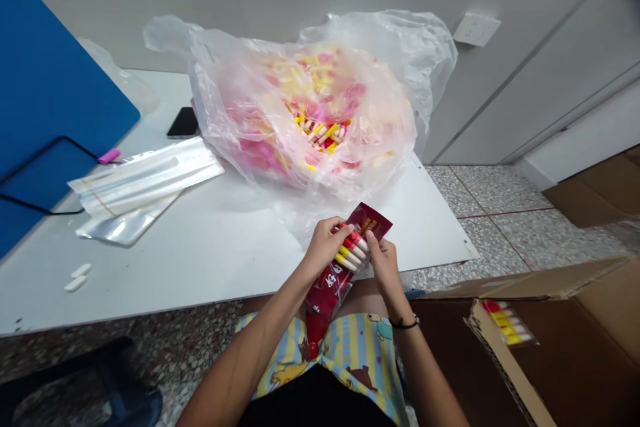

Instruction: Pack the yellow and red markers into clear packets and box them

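White table (210, 247): left hand (324, 243), right hand (384, 261) clasp red pouch (327, 290).

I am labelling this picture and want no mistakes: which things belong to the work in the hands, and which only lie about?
In use:
left hand on the sticks
right hand on the red pouch
plastic bag of more sticks
probably the cardboard box

Lying about:
phone
clear sleeves
blue board
cable
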`<state>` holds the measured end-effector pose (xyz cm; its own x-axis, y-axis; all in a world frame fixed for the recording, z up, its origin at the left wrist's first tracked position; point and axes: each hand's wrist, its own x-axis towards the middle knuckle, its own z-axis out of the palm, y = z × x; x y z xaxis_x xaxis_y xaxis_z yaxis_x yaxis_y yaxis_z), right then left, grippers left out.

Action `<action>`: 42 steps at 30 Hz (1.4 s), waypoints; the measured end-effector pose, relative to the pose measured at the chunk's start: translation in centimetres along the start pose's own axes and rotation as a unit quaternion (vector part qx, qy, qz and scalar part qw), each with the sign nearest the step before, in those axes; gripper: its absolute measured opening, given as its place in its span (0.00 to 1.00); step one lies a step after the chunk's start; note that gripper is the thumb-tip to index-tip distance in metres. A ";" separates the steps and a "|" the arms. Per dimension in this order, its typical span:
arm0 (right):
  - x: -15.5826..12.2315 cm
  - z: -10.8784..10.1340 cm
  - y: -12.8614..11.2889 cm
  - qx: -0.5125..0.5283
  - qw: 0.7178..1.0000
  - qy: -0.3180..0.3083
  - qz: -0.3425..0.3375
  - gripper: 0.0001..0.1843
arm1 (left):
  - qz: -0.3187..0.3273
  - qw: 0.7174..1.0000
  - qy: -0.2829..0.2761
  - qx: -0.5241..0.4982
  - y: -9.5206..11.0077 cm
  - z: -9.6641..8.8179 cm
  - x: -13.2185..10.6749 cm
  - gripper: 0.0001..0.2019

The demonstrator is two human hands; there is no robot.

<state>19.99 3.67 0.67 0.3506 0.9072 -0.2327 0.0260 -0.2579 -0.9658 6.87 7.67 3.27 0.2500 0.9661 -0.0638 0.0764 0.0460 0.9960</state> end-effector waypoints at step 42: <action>-1.0 -2.5 -1.2 -0.173 0.978 -0.009 -0.120 0.37 | -0.007 0.995 -0.071 0.064 -0.6 -0.5 -1.4 0.24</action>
<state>21.95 2.26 2.36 0.2797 0.9600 -0.0100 0.4212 -0.1321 -0.8973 5.97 6.38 2.82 0.3814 0.9196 -0.0945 0.2001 0.0176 0.9796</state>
